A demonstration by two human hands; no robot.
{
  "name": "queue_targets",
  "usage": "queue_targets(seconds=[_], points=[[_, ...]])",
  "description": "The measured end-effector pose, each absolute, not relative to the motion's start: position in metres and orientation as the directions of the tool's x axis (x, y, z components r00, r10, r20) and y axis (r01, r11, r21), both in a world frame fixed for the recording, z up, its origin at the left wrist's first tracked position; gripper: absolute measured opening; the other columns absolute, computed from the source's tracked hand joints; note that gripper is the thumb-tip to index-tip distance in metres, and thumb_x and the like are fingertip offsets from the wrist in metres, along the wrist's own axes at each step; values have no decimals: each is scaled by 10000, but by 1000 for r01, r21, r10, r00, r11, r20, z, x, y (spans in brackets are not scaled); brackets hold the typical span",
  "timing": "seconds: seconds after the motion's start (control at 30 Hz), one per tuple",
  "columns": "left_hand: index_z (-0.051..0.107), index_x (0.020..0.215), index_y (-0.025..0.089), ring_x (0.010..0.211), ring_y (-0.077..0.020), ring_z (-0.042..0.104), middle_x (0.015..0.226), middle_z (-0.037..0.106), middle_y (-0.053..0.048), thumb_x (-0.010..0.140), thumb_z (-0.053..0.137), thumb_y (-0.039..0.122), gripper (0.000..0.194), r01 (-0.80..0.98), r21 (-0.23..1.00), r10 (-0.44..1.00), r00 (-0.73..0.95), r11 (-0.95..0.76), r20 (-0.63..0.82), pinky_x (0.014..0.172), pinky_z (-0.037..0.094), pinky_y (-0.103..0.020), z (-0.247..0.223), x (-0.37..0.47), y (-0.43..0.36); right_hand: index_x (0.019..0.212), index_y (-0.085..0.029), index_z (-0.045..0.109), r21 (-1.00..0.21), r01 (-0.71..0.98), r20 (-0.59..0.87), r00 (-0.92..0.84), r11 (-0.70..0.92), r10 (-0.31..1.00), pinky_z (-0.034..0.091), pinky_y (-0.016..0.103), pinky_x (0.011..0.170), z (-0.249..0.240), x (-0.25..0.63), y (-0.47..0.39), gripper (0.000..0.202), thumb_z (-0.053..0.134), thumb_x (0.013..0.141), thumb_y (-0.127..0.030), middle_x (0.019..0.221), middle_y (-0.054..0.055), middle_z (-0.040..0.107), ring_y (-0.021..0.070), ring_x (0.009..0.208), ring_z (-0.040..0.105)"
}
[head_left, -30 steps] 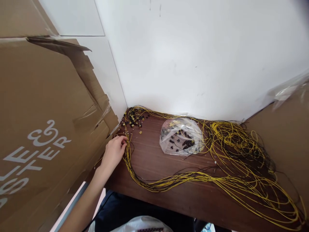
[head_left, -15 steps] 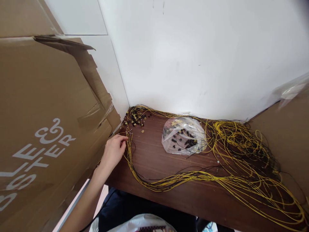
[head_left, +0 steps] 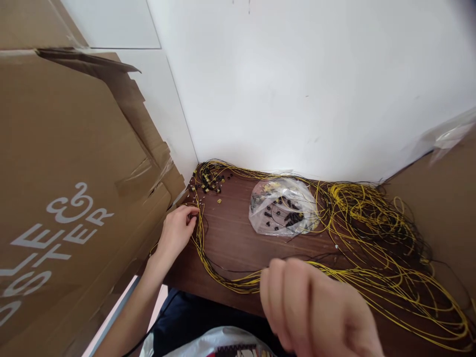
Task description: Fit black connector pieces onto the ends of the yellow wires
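On the left side of the table, my left hand [head_left: 177, 229] has its thumb and fingertips pinched together at the ends of a bundle of thin yellow and black wires [head_left: 227, 284]. Just beyond those fingertips are small white tips and a heap of black and yellow connector pieces [head_left: 210, 182]. My right hand [head_left: 316, 310] is curled into a fist, close to the camera and over the middle of the wire bundle. Its fingertips and anything inside them are hidden.
An opened clear plastic bag [head_left: 283, 207] of small black parts lies mid-table. Tangled yellow and black wires [head_left: 372, 213] spread over the right side. Large cardboard boxes [head_left: 70, 139] flank the table [head_left: 223, 233], and a white wall [head_left: 282, 89] rises behind it.
My right hand has come into view at the lower right, closed, above the wire bundle. My left hand stays at the wire ends. The view has shifted slightly.
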State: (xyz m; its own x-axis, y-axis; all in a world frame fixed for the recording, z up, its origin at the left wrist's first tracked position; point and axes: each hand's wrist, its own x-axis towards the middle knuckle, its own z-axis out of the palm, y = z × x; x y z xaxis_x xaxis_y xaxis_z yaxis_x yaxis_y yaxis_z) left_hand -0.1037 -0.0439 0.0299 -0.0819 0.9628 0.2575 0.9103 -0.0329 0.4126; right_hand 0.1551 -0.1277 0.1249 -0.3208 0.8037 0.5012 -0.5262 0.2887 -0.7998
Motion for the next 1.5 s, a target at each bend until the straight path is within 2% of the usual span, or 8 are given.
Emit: queue_targets(seconds=[0.13, 0.27, 0.43, 0.63, 0.87, 1.07, 1.33, 1.5], points=[[686, 922, 164, 696, -169, 587, 889, 675, -52, 807, 469, 209, 249, 865, 497, 948, -98, -70, 304, 666, 455, -284, 37, -101, -48, 621, -186, 531, -905, -361, 338, -286, 226, 897, 387, 251, 593, 102, 142, -100, 185, 548, 792, -117, 663, 1, 534, 109, 648, 501], [662, 1003, 178, 785, -164, 616, 951, 672, -51, 829, 532, 263, 233, 694, 706, 944, -119, -143, 307, 734, 493, -284, 54, -92, -57, 727, -177, 603, -990, -58, 144, -370, 132, 918, 412, 262, 688, 78, 139, -64, 99, 538, 783, -128, 735, 1, 595, 118, 716, 533], [577, 1162, 203, 860, -149, 637, 1069, 636, -64, 846, 553, 231, 319, 408, 874, 959, 13, -263, 283, 828, 525, -301, 76, -72, -70, 857, -169, 620, -995, -97, 43, -461, -2, 886, 465, 281, 735, 54, 134, -32, 112, 593, 767, -229, 813, 23, 647, 136, 767, 595], [455, 1288, 262, 854, -129, 632, 1109, 587, -65, 862, 523, 157, 444, 323, 888, 940, 201, -329, 275, 819, 542, -296, 84, -46, -77, 1017, -187, 635, -989, -140, 105, -502, 39, 858, 480, 304, 796, 36, 131, -28, 285, 661, 763, -312, 909, 41, 680, 152, 834, 628], [423, 1319, 269, 841, -133, 627, 1125, 575, -75, 855, 514, 153, 487, 359, 867, 933, 232, -345, 275, 808, 548, -307, 76, -33, -74, 836, -186, 673, -967, -251, 88, -478, -40, 874, 500, 321, 794, 33, 137, -35, 221, 746, 677, -321, 811, 18, 699, 171, 789, 650], [431, 1317, 260, 828, -125, 626, 1120, 596, -64, 854, 525, 173, 480, 373, 865, 939, 212, -335, 272, 797, 537, -292, 73, -29, -71, 833, -186, 682, -981, -168, 160, -412, 98, 897, 472, 281, 739, 30, 139, -33, 133, 685, 751, -290, 809, 22, 684, 147, 752, 621], [689, 942, 194, 693, -135, 569, 849, 675, -38, 839, 575, 297, 185, 641, 694, 939, 137, -327, 316, 629, 437, -241, 62, -29, -60, 834, -179, 680, -983, -105, 173, -289, 148, 942, 451, 256, 693, 23, 143, -24, 137, 664, 755, -290, 811, 25, 672, 133, 724, 585], [718, 875, 182, 714, -167, 603, 787, 702, -37, 826, 578, 354, 227, 578, 791, 979, 91, -200, 181, 641, 433, -250, 56, -29, -53, 837, -181, 673, -989, -87, 139, -264, 120, 955, 453, 267, 665, 24, 146, -21, 187, 659, 756, -349, 804, 34, 671, 136, 698, 577]])
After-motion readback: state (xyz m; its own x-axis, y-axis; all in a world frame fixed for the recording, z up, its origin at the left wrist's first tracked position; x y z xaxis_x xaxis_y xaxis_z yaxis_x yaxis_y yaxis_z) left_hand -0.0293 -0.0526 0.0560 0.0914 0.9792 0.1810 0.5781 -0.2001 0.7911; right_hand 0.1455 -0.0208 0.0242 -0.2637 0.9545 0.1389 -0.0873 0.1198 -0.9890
